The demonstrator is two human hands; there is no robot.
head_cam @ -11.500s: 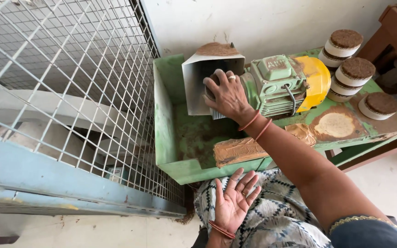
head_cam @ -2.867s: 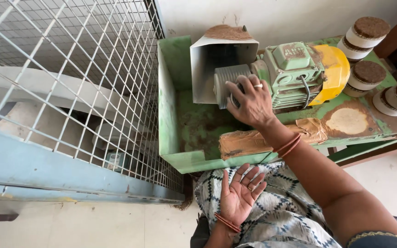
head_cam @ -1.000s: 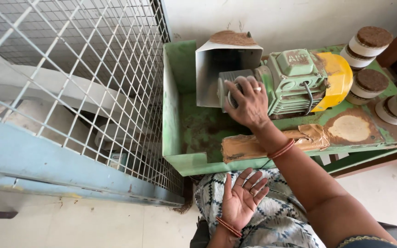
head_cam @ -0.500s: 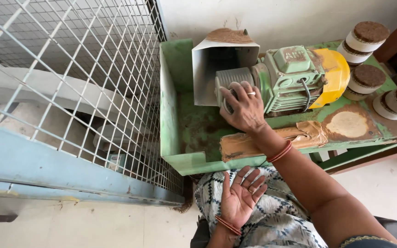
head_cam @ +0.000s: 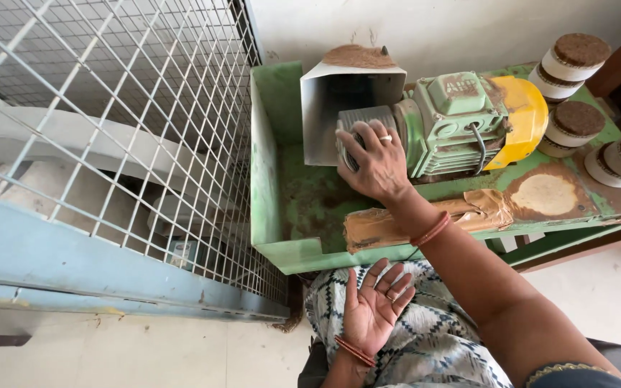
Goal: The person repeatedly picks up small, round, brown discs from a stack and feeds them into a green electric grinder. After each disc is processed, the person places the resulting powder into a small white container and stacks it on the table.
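Big wire mesh cage (head_cam: 109,115) fills the left half of the view, pale blue frame (head_cam: 73,266) along its foot. Right against it sits the green metal tray (head_cam: 266,165), raised wall on its left edge, low lip along the near edge. On the tray, the green electric motor (head_cam: 461,122) lies with its long axis running left to right, yellow end cap (head_cam: 522,115) toward the right edge, grey ribbed end (head_cam: 361,118) pointing left into a sheet-metal hopper (head_cam: 350,100) heaped with brown powder.

Right hand (head_cam: 375,162) is down on that ribbed end, fingers spread and draped over it, palm down, nothing gripped. The motor body lies just right of those fingers; the hopper wall closes off the left, so open room is only toward the near lip.

Left hand (head_cam: 375,309) rests palm up in the lap, fingers loosely fanned, empty, well apart from the tray.

Powder-topped white discs (head_cam: 576,61) stack along the far right corner.
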